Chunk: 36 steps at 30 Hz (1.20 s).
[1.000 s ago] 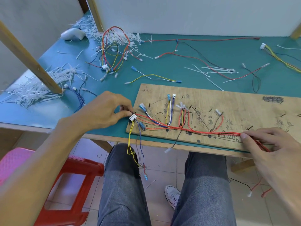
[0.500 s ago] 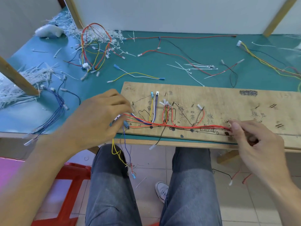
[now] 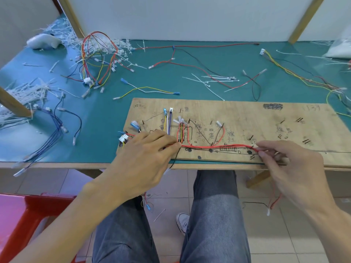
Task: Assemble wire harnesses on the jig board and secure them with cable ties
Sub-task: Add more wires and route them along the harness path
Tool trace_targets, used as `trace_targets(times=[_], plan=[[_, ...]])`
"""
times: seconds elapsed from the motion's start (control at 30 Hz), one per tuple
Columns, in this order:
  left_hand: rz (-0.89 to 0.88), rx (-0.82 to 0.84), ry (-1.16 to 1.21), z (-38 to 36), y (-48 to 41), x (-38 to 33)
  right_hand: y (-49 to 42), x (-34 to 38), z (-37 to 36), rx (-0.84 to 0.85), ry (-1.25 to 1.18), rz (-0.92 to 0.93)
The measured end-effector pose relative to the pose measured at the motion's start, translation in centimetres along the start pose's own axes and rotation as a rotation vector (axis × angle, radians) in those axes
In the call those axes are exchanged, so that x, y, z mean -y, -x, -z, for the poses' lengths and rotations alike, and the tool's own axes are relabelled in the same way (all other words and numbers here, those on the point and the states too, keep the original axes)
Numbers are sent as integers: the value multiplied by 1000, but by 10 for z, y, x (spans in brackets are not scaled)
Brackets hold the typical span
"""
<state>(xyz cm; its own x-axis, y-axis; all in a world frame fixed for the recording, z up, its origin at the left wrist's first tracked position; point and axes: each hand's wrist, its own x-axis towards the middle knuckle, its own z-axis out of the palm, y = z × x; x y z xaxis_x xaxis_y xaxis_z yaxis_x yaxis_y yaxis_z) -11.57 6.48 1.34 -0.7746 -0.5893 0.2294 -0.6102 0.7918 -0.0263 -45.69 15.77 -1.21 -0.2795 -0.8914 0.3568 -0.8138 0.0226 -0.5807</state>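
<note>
The jig board [image 3: 247, 114] is a plywood sheet with much handwriting in dark pen. Most of it is Chinese characters beside the nails, too faint and worn to read. Near its top left corner there is a small number, maybe "175", and near the top right something like "(13)" in brackets, but I am not sure of either. A black scribbled patch [image 3: 272, 106] covers one word at the top. A small ladder-like drawing [image 3: 228, 148] sits on the board under the wires.

The red wire bundle [image 3: 214, 147] runs along the near edge of the board, between the two hands. The left hand [image 3: 144, 164] lies over the left part of the bundle, its back to the camera, and its thumb and first finger pinch the red wires where the loops go up to the nails. The right hand [image 3: 290, 168] pinches the other end of the bundle between thumb and forefinger, with the remaining fingers curled; red wire ends hang down below it, past the table edge. A white connector [image 3: 123, 138] rests at the left corner of the board, just beside the left hand.

The board lies on the green table [image 3: 106, 114]. Loose cable ties [image 3: 214, 78] are behind the board, well apart from the hands, and a bigger heap of ties [image 3: 24, 93] is at the far left, near some blue wires [image 3: 55, 130]
</note>
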Motion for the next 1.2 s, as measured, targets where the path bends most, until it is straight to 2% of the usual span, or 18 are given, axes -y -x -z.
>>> trace_targets(times=[0.13,0.4,0.63,0.77,1.03,1.2], plan=[[14,28,-41,0,-2,0,0,-3,0,23,72,128],[-4,66,-49,4,-5,3,1,-13,-7,-36,140,202],[-20,177,-119,7,-10,2,-5,-8,-5,66,351,288],[17,179,-153,4,-9,-4,-7,-1,-3,155,395,252],[62,31,-112,8,-20,-31,-3,-4,-5,132,344,215],[38,182,-50,-6,-43,-68,-3,-6,-7,121,334,209]])
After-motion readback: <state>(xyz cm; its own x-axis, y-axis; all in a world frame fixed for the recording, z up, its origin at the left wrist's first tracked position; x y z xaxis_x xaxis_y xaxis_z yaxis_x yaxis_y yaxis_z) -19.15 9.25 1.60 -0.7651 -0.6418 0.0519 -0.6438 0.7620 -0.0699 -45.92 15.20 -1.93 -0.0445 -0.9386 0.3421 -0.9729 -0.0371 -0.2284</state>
